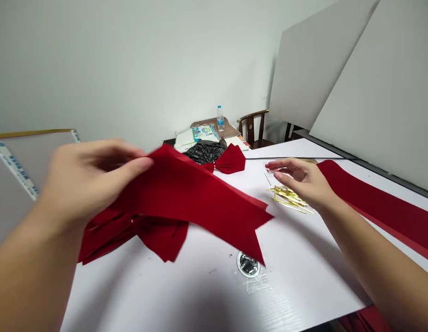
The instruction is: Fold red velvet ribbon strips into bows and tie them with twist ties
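My left hand [87, 180] pinches the top fold of a red velvet ribbon piece [196, 198], holding it lifted over the white table [186, 295]; its notched tail hangs toward the right. More red ribbon pieces [137, 233] lie beneath it. My right hand [300, 177] hovers with fingers stretched out over a small pile of gold twist ties [290, 199], holding nothing. A finished red bow [229, 160] lies farther back.
A long red ribbon strip [383, 207] runs along the table's right side. A roll of clear tape [247, 264] sits near the front edge. A black plastic bag [205, 150], papers, a water bottle [219, 118] and a wooden chair [253, 129] are behind. Grey boards lean at right.
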`<state>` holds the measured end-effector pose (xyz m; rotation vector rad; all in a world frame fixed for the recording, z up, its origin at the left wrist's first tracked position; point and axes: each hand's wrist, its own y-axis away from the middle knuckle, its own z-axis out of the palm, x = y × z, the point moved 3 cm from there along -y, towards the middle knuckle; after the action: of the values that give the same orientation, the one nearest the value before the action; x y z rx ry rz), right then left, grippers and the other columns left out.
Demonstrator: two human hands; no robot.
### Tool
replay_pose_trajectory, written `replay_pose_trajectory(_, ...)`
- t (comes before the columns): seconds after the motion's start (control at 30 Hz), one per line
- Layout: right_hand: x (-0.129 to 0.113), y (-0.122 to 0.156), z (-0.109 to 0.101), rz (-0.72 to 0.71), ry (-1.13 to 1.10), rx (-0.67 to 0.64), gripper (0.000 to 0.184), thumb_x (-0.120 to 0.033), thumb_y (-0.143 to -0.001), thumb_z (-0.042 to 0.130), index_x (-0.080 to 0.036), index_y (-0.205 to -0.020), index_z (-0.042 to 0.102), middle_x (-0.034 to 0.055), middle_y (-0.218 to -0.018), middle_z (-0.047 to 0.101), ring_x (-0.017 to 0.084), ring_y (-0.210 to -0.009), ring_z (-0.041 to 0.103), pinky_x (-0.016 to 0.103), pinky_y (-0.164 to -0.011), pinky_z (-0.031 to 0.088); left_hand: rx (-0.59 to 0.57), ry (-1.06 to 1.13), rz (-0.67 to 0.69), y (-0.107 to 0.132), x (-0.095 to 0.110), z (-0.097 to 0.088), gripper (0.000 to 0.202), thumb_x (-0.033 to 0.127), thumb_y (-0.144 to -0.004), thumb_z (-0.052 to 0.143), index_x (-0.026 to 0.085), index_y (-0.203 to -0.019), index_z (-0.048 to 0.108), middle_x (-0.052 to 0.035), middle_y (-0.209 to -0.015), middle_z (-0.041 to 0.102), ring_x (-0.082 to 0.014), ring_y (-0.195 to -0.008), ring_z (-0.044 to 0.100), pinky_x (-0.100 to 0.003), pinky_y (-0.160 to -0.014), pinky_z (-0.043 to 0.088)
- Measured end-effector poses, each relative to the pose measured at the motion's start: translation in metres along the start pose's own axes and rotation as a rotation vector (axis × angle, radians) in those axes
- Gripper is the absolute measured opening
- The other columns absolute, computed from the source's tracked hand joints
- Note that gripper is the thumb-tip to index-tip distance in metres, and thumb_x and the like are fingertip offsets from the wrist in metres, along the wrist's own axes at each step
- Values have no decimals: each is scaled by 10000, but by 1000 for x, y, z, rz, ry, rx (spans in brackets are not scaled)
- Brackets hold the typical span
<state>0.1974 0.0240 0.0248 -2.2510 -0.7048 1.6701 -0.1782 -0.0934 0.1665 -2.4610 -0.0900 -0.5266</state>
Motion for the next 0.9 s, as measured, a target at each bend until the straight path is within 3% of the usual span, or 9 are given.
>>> replay_pose_trajectory(0.07, -46, -4, 14, -175, -74, -20, 380, -424, -880, 749, -220, -1197, 701, 91, -1197, 709, 242, -1147, 670, 390, -963, 561, -140, 61, 165, -7, 50, 7, 239, 409, -833, 709, 171, -823, 731, 7, -751, 680, -106, -688, 550, -202, -604, 405)
replay_pose_trajectory(0.13, -89, -8, 29, -365, -57, -42, 474, -386, -836, 803, -212, -1259, 677, 84, -1249, 695, 228, -1160, 663, 370, -993, 551, -259, 113, 323, -9, 84, 19, 201, 384, -831, 706, 191, -789, 745, 4, -767, 706, -124, -718, 592, -224, -641, 437)
replay_pose_trajectory(0.2, -119, -13, 41, -518, -9, -47, 457, -375, -797, 841, -183, -1192, 710, 74, -1190, 720, 204, -1074, 688, 329, -944, 562, -334, 145, 391, -9, 102, 31, 180, 369, -845, 693, 204, -803, 753, 8, -776, 713, -123, -709, 601, -233, -654, 445)
replay_pose_trajectory(0.27, -134, -18, 46, -587, 55, -42, 267, -333, -849, 797, -160, -1047, 749, 46, -1018, 757, 158, -909, 707, 271, -816, 563, -367, 169, 428, -8, 111, 40, 187, 370, -864, 679, 208, -808, 753, 11, -772, 708, -113, -687, 594, -231, -643, 437)
replay_pose_trajectory(0.37, -136, -23, 46, -648, 164, -42, 63, -205, -902, 721, -153, -914, 754, 8, -841, 750, 109, -736, 673, 222, -677, 509, -360, 178, 472, -5, 117, 45, 232, 403, -883, 669, 200, -801, 745, 7, -771, 702, -105, -664, 582, -227, -603, 413)
replay_pose_trajectory(0.53, -139, -19, 39, -816, 351, -41, 74, -127, -915, 685, -141, -860, 733, -12, -760, 727, 78, -649, 632, 201, -594, 436, -313, 85, 503, 7, 114, 40, 224, 407, -903, 662, 209, -817, 722, 18, -765, 697, -103, -657, 583, -222, -585, 393)
replay_pose_trajectory(0.6, -143, -16, 34, -887, 413, -7, 85, -125, -921, 684, -135, -844, 719, -16, -735, 709, 75, -646, 621, 198, -592, 427, -229, -48, 588, 14, 108, 35, 234, 392, -929, 639, 205, -797, 689, 24, -756, 686, -98, -640, 559, -223, -573, 363)
replay_pose_trajectory(0.77, -145, -9, 22, -993, 462, 80, 97, -112, -910, 700, -132, -817, 680, -11, -697, 663, 75, -634, 592, 200, -579, 420, 172, -465, 897, 34, 94, 22, 384, 362, -993, 562, 175, -659, 546, 23, -581, 542, -105, -523, 389, -266, -497, 196)
replay_pose_trajectory(0.9, -138, -4, 25, -1043, 447, 85, 122, -146, -957, 650, -135, -836, 659, 8, -708, 650, 88, -636, 559, 219, -581, 432, 232, -575, 1057, 47, 96, 19, 415, 360, -970, 615, 175, -618, 493, 20, -545, 485, -119, -526, 394, -284, -514, 236)
